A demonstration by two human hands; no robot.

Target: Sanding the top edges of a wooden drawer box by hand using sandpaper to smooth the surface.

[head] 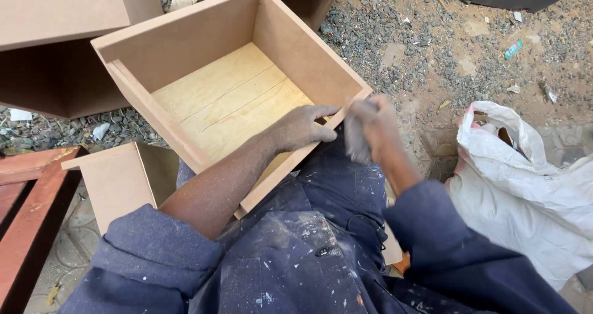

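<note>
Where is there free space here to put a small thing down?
Free: the pale floor of the open box, between its walls, and the gravel between box and white bag. Crowded: the near wall, where left hand and right hand work.

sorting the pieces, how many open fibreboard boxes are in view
2: one box on the lap, held by the left hand; a smaller box beside the left arm. Others may be cropped.

drawer box [228,98] interior open from above | white sack [525,184] blocks right — gravel beyond
</note>
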